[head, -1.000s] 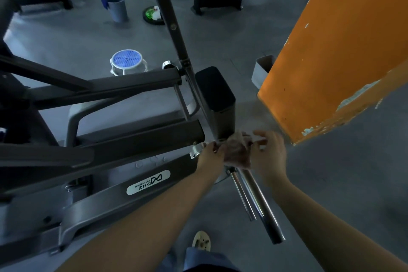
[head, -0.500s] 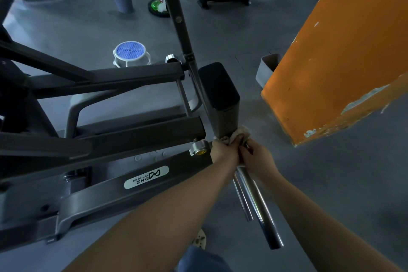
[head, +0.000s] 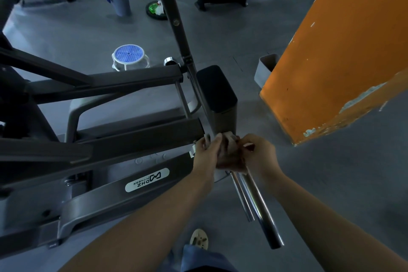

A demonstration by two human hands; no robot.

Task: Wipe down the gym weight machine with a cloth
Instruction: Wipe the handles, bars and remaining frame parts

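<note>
Mid-wipe at frame centre: left hand [head: 206, 150] and right hand [head: 257, 154] both bunching the cloth [head: 230, 139] around the chrome bar [head: 258, 207] root; next, probably sliding down its length.

1 view only, from a wide-angle camera worn on the head, facing forward and steeply down. It looks along both forearms to the left hand [head: 206, 152] and right hand [head: 257, 153], which meet just below frame centre, close to the lens. The machine [head: 114, 143] fills the left half, near; the floor [head: 331, 183] lies beneath. An orange pillar [head: 344, 62] leans in at upper right, its lines bent by the lens. The person's foot [head: 199, 237] shows at the bottom edge.
</note>
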